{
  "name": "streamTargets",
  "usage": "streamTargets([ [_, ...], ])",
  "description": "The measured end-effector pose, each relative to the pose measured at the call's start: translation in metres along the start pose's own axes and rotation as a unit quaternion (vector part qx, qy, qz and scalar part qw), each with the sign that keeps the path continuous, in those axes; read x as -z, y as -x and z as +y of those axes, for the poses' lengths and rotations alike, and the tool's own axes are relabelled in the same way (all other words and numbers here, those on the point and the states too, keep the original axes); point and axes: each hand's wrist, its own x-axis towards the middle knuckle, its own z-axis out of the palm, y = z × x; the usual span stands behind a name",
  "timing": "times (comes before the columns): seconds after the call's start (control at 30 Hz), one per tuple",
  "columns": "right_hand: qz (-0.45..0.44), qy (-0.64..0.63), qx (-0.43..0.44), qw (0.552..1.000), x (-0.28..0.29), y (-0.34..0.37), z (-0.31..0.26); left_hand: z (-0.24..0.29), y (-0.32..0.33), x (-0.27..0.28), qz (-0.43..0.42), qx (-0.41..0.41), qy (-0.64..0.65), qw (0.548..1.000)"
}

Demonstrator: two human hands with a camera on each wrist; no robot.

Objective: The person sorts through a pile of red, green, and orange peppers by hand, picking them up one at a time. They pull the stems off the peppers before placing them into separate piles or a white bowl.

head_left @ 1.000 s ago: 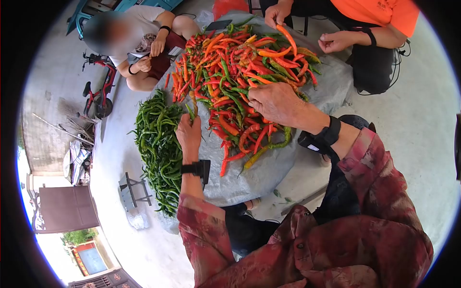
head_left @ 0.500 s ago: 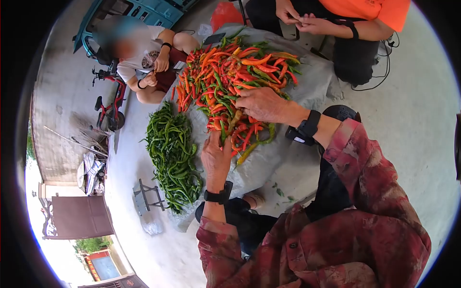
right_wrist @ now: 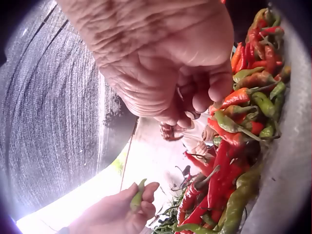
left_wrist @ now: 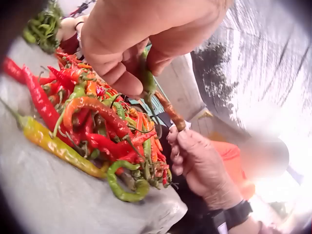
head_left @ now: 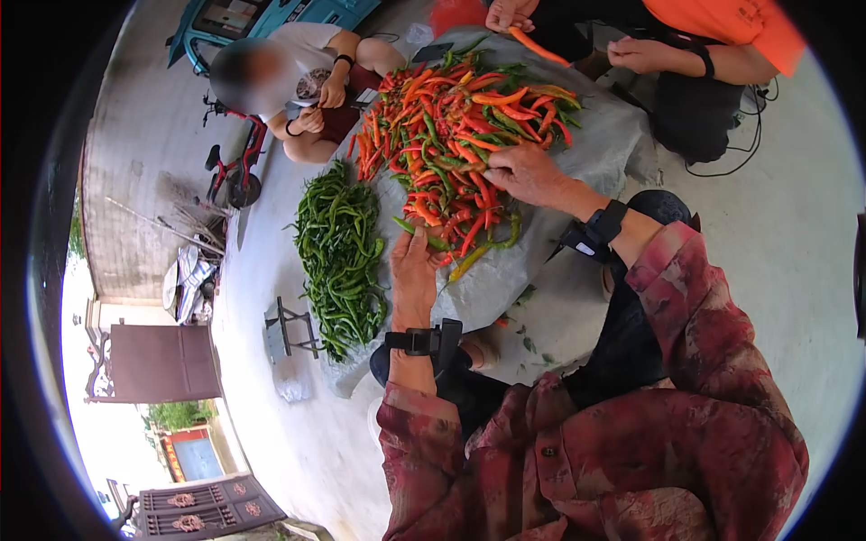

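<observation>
Red, orange and green mix in the heap of long, glossy chilies; beside it, the slender-chili heap is solid green, the crinkled sheet beneath it grey.

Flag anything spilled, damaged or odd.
Green scraps, probably leaves, lie on the floor beside the grey sheet, looking spilled. Near the left hand, one pepper looks brown and wrinkled, unlike the glossy red peppers.

Shirt: dull red, pale blotches
Button: small, dark, on shirt front
Trousers: dark, beside shirt
Wrist straps: black, past shirt cuffs
Boxes: black
</observation>
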Motion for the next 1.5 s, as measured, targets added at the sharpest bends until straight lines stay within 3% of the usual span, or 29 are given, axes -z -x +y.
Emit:
streamTargets([
  [0.03,0.010,-0.010,-0.033,0.999,-0.003,0.000,0.005,0.000,0.004,-0.001,0.009,-0.002,-0.001,1.000],
  [0.13,0.030,-0.020,-0.023,0.999,-0.016,-0.002,0.001,-0.005,0.012,0.000,0.034,0.028,0.059,0.997],
  [0.37,0.072,-0.010,0.037,0.997,-0.020,-0.010,-0.021,-0.012,0.028,-0.011,0.058,0.040,0.131,0.989],
  [0.43,0.091,-0.004,0.032,0.995,-0.017,-0.009,-0.031,-0.017,0.031,-0.010,0.026,0.028,0.133,0.990],
  [0.5,-0.041,-0.134,0.063,0.988,-0.014,-0.008,-0.039,-0.018,0.033,-0.012,0.027,0.017,0.125,0.992],
  [0.57,-0.086,-0.158,0.092,0.979,-0.016,0.003,-0.048,-0.019,0.034,-0.018,0.028,0.010,0.116,0.993],
  [0.63,-0.236,-0.226,0.008,0.945,-0.014,0.013,-0.056,-0.020,0.034,-0.024,0.034,-0.023,0.109,0.993],
  [0.9,-0.225,-0.293,-0.056,0.928,-0.020,0.016,-0.049,-0.028,0.027,-0.030,0.083,-0.034,0.108,0.990],
  [1.07,-0.207,-0.204,0.014,0.957,-0.033,0.018,-0.041,-0.036,0.021,-0.023,0.041,-0.052,0.072,0.995],
  [1.2,-0.230,-0.187,0.014,0.955,-0.041,0.016,-0.043,-0.028,0.023,-0.017,0.029,-0.021,0.065,0.997],
  [1.27,-0.220,-0.109,-0.018,0.969,-0.035,0.010,-0.045,-0.027,0.025,-0.009,0.037,0.002,0.081,0.996],
  [1.33,-0.179,-0.106,-0.030,0.978,-0.030,0.004,-0.041,-0.022,0.024,0.011,0.114,-0.021,-0.050,0.992],
  [1.5,-0.057,-0.108,-0.069,0.990,-0.027,-0.013,-0.031,-0.019,0.018,0.039,0.183,-0.044,-0.197,0.962],
])
